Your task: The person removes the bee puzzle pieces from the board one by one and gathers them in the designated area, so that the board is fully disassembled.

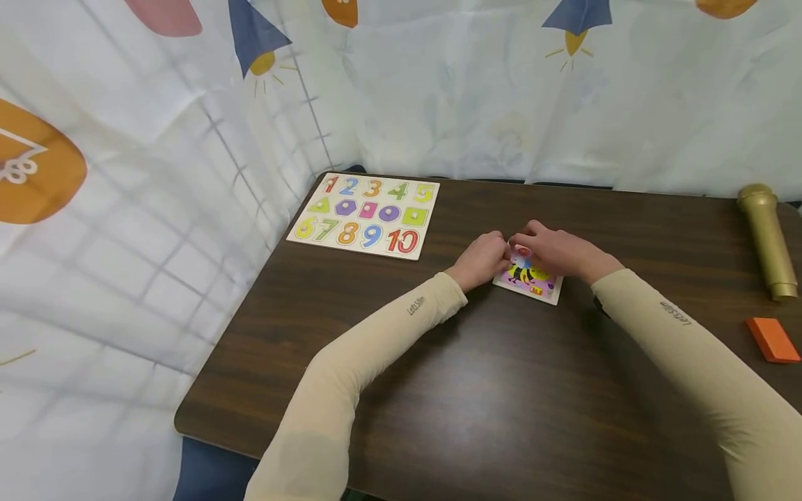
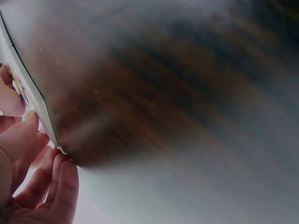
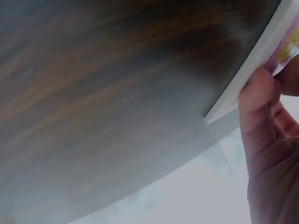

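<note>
A small bee-picture puzzle board (image 1: 529, 282) with a pink background and pale rim lies on the dark wooden table. At its upper left corner, my left hand (image 1: 482, 261) grips the rim; in the left wrist view its thumb (image 2: 23, 133) lies on the face and the other fingers curl at the edge. My right hand (image 1: 560, 250) covers the board's upper right part. In the right wrist view its thumb (image 3: 257, 91) and a finger come together over a pink-edged puzzle piece (image 3: 275, 67), mostly hidden by the fingers.
A number-and-shape peg board (image 1: 370, 216) lies at the table's back left. Far right are a gold-coloured tube (image 1: 767, 243) and an orange block (image 1: 773, 339). Printed white curtains (image 1: 438, 104) hang along the back and left table edges.
</note>
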Demonstrator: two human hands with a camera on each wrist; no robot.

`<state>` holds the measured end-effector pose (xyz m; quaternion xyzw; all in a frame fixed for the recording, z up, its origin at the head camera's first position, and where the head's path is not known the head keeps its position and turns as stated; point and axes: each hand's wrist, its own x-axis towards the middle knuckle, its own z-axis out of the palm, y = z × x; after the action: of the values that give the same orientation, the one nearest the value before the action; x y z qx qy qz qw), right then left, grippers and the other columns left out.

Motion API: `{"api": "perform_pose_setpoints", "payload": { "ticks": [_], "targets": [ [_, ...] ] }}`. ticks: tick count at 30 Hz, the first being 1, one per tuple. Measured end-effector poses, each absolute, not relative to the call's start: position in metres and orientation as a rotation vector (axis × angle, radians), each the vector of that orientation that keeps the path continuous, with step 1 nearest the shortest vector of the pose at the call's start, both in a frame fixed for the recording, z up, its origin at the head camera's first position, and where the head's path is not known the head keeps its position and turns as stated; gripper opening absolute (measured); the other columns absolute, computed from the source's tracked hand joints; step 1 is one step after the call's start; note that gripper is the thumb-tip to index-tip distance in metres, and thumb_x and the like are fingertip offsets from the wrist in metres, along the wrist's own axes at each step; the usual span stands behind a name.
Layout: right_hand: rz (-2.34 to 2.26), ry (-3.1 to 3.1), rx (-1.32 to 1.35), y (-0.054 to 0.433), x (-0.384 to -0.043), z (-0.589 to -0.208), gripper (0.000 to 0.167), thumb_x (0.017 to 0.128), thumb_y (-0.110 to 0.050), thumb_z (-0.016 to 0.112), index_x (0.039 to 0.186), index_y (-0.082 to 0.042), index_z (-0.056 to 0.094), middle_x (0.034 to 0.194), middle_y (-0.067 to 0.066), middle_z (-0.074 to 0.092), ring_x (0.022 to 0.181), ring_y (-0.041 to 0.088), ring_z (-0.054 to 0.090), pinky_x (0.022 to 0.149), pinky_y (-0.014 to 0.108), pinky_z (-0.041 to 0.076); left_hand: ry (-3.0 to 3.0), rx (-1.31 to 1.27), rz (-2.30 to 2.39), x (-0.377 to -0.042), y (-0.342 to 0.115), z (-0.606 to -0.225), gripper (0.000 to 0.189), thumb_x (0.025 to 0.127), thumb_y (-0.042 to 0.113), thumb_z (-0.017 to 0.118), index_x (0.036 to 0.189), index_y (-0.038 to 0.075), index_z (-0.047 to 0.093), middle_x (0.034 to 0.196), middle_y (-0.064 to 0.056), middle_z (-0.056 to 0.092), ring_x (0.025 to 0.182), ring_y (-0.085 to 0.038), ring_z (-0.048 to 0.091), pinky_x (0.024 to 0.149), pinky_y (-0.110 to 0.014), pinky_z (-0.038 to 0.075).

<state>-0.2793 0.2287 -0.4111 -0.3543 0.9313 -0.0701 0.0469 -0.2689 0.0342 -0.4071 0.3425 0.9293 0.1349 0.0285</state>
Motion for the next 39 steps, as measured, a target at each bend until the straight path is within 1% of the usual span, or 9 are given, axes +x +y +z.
{"api": "perform_pose_setpoints", "payload": {
  "ticks": [3, 6, 9, 12, 14, 18, 21, 29, 39],
  "targets": [
    [-0.18, 2.847, -1.062, 0.226, -0.28, -0.413, 0.032, 0.088, -0.001, 0.066, 0.115, -0.012, 0.053, 0.103, 0.013, 0.043, 0.051, 0.019, 0.047, 0.052, 0.031, 0.048, 2.869, 1.065, 0.398, -0.269, 0.035, -0.407, 0.015, 0.095, 0.017, 0.065, 0.096, 0.007, 0.077, 0.094, -0.005, 0.064, 0.087, -0.015, 0.054, 0.078, -0.024, 0.045],
    [-0.211, 2.853, -1.041, 0.227, -0.279, -0.414, 0.028, 0.088, 0.0, 0.064, 0.111, -0.013, 0.054, 0.104, 0.013, 0.043, 0.053, 0.021, 0.048, 0.054, 0.032, 0.048, 2.879, 1.05, 0.394, -0.27, 0.034, -0.408, 0.016, 0.095, 0.018, 0.065, 0.097, 0.007, 0.077, 0.095, -0.005, 0.063, 0.087, -0.015, 0.054, 0.078, -0.024, 0.045],
    [-0.313, 2.836, -0.986, 0.228, -0.276, -0.414, 0.029, 0.09, -0.002, 0.061, 0.116, -0.012, 0.055, 0.11, 0.016, 0.045, 0.068, 0.025, 0.054, 0.065, 0.039, 0.053, 2.882, 1.029, 0.401, -0.271, 0.032, -0.409, 0.016, 0.095, 0.018, 0.065, 0.098, 0.008, 0.077, 0.096, -0.005, 0.064, 0.088, -0.015, 0.055, 0.079, -0.024, 0.046],
    [-0.454, 2.807, -0.869, 0.229, -0.272, -0.413, 0.032, 0.093, -0.005, 0.058, 0.124, -0.01, 0.056, 0.119, 0.02, 0.045, 0.083, 0.029, 0.055, 0.078, 0.047, 0.051, 2.88, 1.035, 0.406, -0.271, 0.031, -0.41, 0.016, 0.095, 0.017, 0.065, 0.099, 0.008, 0.077, 0.096, -0.004, 0.065, 0.09, -0.014, 0.056, 0.08, -0.024, 0.046],
    [-0.532, 2.787, -0.776, 0.229, -0.268, -0.412, 0.034, 0.094, -0.008, 0.057, 0.128, -0.008, 0.056, 0.122, 0.022, 0.043, 0.088, 0.03, 0.053, 0.081, 0.048, 0.049, 2.883, 1.041, 0.409, -0.272, 0.031, -0.411, 0.015, 0.095, 0.017, 0.065, 0.099, 0.008, 0.077, 0.096, -0.004, 0.066, 0.09, -0.015, 0.056, 0.081, -0.024, 0.046],
    [-0.609, 2.739, -0.636, 0.228, -0.261, -0.409, 0.043, 0.093, -0.012, 0.057, 0.135, -0.003, 0.054, 0.124, 0.024, 0.038, 0.089, 0.03, 0.051, 0.078, 0.045, 0.05, 2.88, 1.017, 0.387, -0.27, 0.032, -0.41, 0.016, 0.095, 0.016, 0.064, 0.099, 0.008, 0.077, 0.095, -0.004, 0.065, 0.09, -0.014, 0.055, 0.08, -0.024, 0.047],
    [-0.603, 2.724, -0.599, 0.224, -0.259, -0.406, 0.047, 0.092, -0.012, 0.055, 0.138, -0.004, 0.052, 0.125, 0.023, 0.036, 0.091, 0.031, 0.05, 0.078, 0.044, 0.048, 2.877, 0.985, 0.387, -0.27, 0.034, -0.41, 0.016, 0.095, 0.016, 0.063, 0.097, 0.008, 0.077, 0.094, -0.004, 0.063, 0.09, -0.014, 0.054, 0.079, -0.024, 0.047],
    [-0.565, 2.738, -0.597, 0.22, -0.262, -0.403, 0.041, 0.093, -0.013, 0.054, 0.135, -0.011, 0.053, 0.119, 0.023, 0.038, 0.089, 0.034, 0.051, 0.08, 0.05, 0.048, 2.833, 0.893, 0.474, -0.273, 0.037, -0.406, 0.017, 0.093, 0.02, 0.067, 0.1, 0.006, 0.074, 0.097, -0.004, 0.065, 0.091, -0.015, 0.056, 0.078, -0.025, 0.047],
    [-0.458, 2.808, -0.656, 0.216, -0.263, -0.407, 0.041, 0.093, -0.011, 0.055, 0.134, -0.009, 0.053, 0.119, 0.024, 0.039, 0.077, 0.03, 0.054, 0.067, 0.044, 0.05, 2.838, 0.875, 0.454, -0.273, 0.037, -0.406, 0.016, 0.094, 0.02, 0.067, 0.099, 0.006, 0.073, 0.097, -0.004, 0.066, 0.09, -0.015, 0.057, 0.078, -0.026, 0.047]
  ]
}}
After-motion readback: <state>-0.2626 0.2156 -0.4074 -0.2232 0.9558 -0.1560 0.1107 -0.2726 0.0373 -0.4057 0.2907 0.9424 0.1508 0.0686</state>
